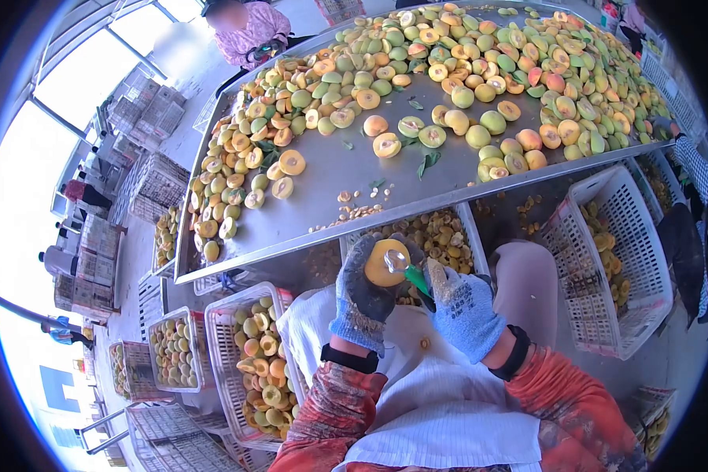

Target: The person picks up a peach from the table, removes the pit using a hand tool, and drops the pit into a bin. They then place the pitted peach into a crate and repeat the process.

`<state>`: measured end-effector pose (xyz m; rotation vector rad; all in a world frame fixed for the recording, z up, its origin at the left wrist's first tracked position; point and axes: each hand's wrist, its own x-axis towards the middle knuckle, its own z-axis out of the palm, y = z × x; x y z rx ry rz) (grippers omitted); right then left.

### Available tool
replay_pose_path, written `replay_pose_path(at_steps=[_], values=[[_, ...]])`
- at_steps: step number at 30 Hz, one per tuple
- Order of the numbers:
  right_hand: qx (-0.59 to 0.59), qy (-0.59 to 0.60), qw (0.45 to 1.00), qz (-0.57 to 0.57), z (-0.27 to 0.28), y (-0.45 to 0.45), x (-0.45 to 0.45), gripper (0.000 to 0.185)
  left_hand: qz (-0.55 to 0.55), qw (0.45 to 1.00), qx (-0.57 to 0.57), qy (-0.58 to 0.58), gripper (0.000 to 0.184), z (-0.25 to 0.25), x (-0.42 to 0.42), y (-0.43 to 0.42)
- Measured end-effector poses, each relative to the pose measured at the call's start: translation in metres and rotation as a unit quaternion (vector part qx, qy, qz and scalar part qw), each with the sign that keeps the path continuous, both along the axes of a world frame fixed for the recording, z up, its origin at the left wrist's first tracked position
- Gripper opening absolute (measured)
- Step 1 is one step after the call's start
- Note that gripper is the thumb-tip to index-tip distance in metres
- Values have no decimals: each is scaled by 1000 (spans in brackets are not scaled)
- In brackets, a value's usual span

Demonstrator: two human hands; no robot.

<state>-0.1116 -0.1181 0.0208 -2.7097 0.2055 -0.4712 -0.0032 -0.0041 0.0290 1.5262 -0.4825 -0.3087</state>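
My left hand [363, 287], in a blue glove with a dark coated palm, grips a yellow peach half [384, 263] with its cut face up. In my right hand [466, 307], also gloved, is a pitting spoon [414, 275] with a green handle. The spoon's shiny metal head lies against the middle of the cut face. Whether a stone sits under it is hidden. Beyond both hands, a metal table [315, 197] carries many halved peaches [385, 145], some cut side up. Small stone pieces [358, 211] lie near its front edge.
Below the table edge, a crate [473, 236] holds scraps. White crates with peaches stand at left [220, 330] and right [641, 267]. A co-worker [252, 35] stands across the table; another person's sleeve [694, 169] shows at right. Stacked crates [159, 185] line the left.
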Motion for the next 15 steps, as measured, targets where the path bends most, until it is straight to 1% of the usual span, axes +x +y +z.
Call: replay_pose_path(at_steps=[1,2,3,5,6,8,9,11,12,14,15], values=[[-9,-5,1000,0,-2,2,-2,46,-9,962,-154,227,35,3,5,-1],[-18,-10,1000,1,-3,3,-4,48,-19,850,-295,437,36,6,8,-1],[-20,-10,1000,0,-2,4,-6,48,-20,849,-296,437,36,8,5,-1],[-76,-33,997,10,-1,4,-9,43,-81,837,-333,427,37,15,-2,-2],[-77,-33,996,9,0,3,-11,43,-82,837,-333,427,37,18,-5,-3],[-137,0,990,19,2,2,-14,45,-37,840,-302,449,38,20,-10,-4],[-138,0,990,19,0,3,-15,45,-38,840,-303,449,38,18,-12,-4],[-84,21,996,21,-7,9,-18,48,-18,873,-286,394,38,10,-15,-5],[-82,23,996,20,-8,14,-20,48,-18,873,-284,396,38,7,-19,-7],[0,40,999,18,-5,22,-20,45,8,881,-339,329,36,2,-25,-15],[-1,40,999,15,-5,19,-20,45,6,881,-339,330,36,3,-26,-17]])
